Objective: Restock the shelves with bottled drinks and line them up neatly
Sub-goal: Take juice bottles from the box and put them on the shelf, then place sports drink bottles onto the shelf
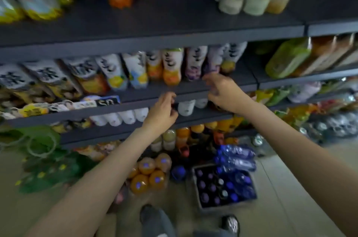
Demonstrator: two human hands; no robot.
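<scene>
Purple-labelled bottle (212,64) touched by right hand (222,91) on shelf (193,86).

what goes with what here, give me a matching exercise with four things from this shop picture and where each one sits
Things:
1. purple-label bottle
2. orange-capped bottles
3. crate of purple-capped bottles
4. left hand

Places:
A. on the floor, right of the orange pack
B. at the shelf edge, below the tea row
C. at the right hand's fingertips
D. on the floor, between the arms

Pairs: 1-C, 2-D, 3-A, 4-B
</scene>
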